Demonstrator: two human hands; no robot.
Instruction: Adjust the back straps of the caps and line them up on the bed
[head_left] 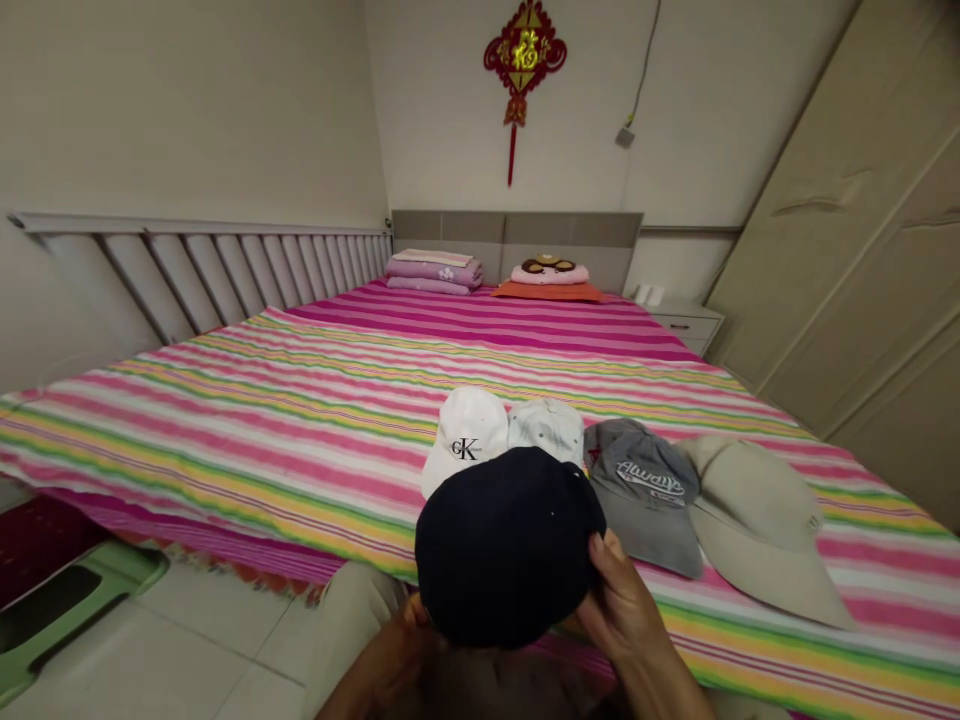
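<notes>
A dark navy cap (510,545) is held up in front of me, over the near edge of the bed. My right hand (619,590) grips its right side, thumb on the outer face. At the lower left of the cap is my left hand (412,625), closed on its edge, with most of the fingers hidden. Behind the cap lie a white cap (472,420) with CK lettering and a pale grey cap (547,425), both partly covered by it. Farther right rest a dark grey cap (649,490) with white script and a large beige cap (765,510).
A striped sheet (247,420) covers the bed. Folded bedding (435,272) and a pink pillow (551,273) sit by the headboard (517,232). A rail (217,228) runs along the left, a green plastic stool (112,570) stands lower left, and a nightstand (686,325) is at right.
</notes>
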